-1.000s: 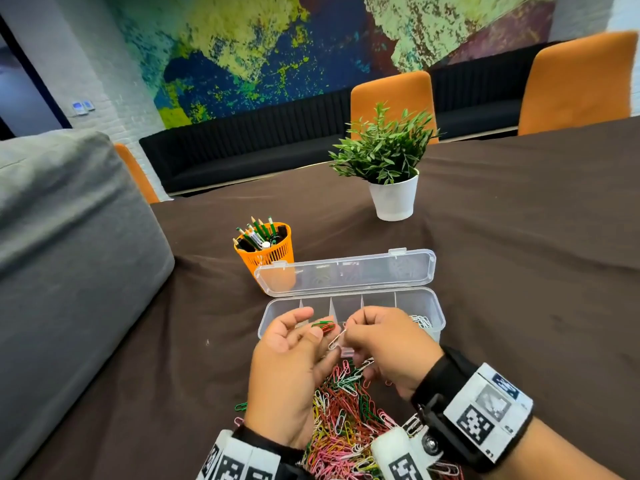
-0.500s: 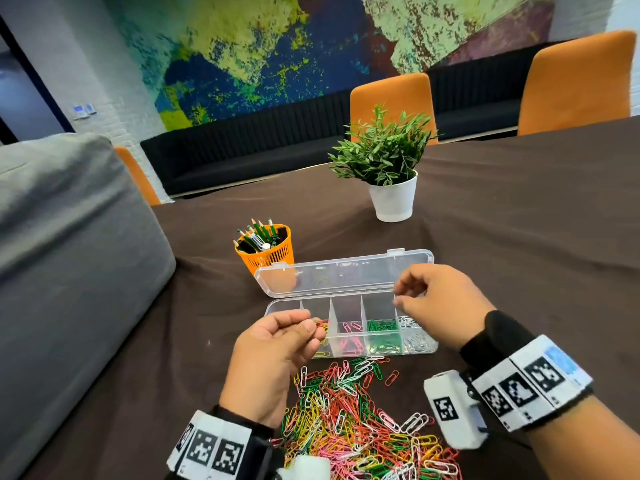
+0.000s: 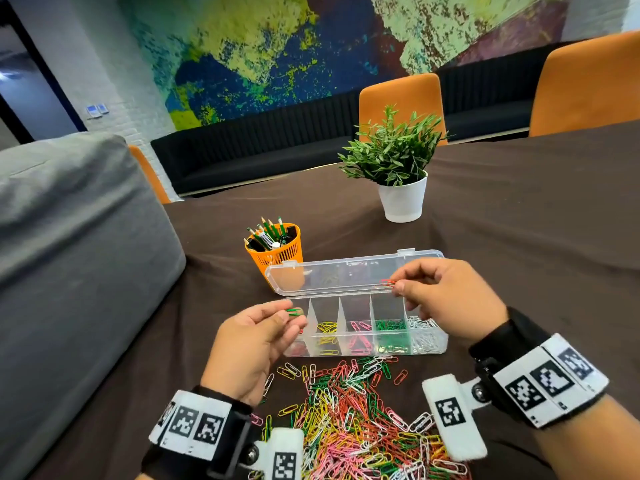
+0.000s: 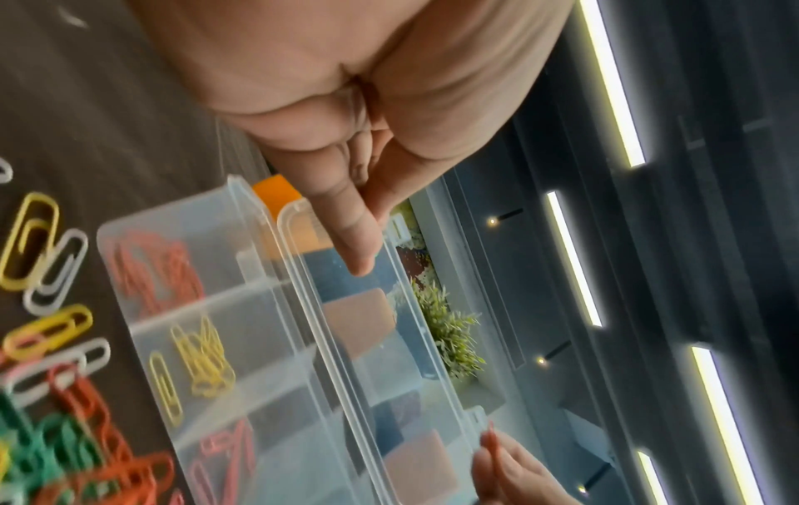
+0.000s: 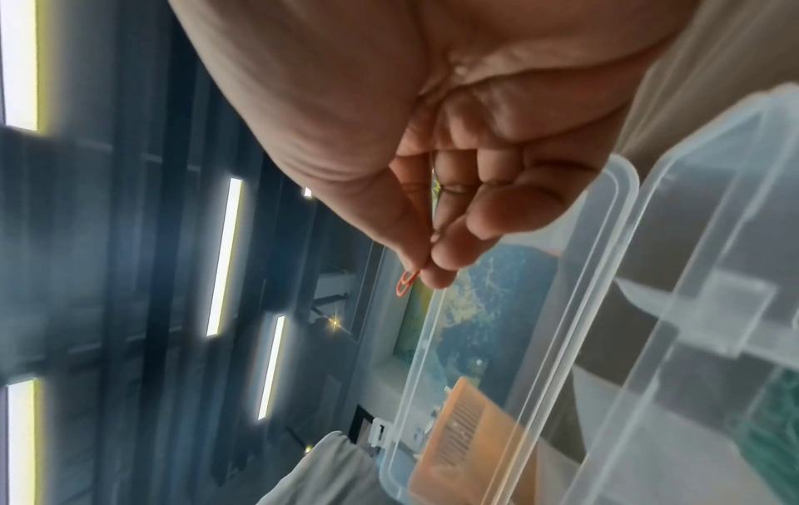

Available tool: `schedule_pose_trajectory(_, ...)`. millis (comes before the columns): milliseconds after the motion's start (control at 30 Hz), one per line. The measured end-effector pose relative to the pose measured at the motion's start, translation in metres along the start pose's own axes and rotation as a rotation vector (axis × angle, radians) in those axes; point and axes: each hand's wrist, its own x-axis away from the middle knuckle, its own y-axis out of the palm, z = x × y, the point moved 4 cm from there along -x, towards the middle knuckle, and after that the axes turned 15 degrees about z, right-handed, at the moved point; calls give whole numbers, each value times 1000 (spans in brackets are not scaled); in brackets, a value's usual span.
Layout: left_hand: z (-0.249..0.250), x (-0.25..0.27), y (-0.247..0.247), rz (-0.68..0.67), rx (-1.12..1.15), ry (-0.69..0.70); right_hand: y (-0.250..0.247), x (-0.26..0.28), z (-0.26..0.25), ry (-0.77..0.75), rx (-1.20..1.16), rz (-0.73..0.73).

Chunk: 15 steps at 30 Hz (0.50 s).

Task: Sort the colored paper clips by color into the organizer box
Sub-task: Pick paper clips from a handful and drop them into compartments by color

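At the centre of the head view stands the clear organizer box (image 3: 429, 344) on the dark tablecloth (image 3: 519, 237), its lid (image 3: 346, 271) open toward the back. I see five compartments: from left to right they hold red, yellow, pink, green and white clips. My left hand (image 3: 252, 344) is at the lower left of the box, and its thumb and first finger pinch a green paper clip (image 3: 294, 312) just beside the leftmost compartment. My right hand (image 3: 446, 299) is above the right part of the box, in front of the lid; its thumb and first finger pinch a red paper clip (image 3: 388, 283), the other fingers are curled. Along the bottom of the frame, near the box front, lies the mixed pile of paper clips (image 3: 353, 420). Behind the box, at its left, stands an orange pencil cup (image 3: 277, 252), and farther back on the right a potted plant (image 3: 398, 168).
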Motion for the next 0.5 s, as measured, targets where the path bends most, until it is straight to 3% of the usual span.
schedule_pose_trajectory(267, 3, -19, -3, -2, -170, 68, -5, -11, 14, 40, 31, 45)
schedule_pose_trajectory(500, -14, 1, 65, -230, -365, 146, -5, -12, 14, 13, 57, 33)
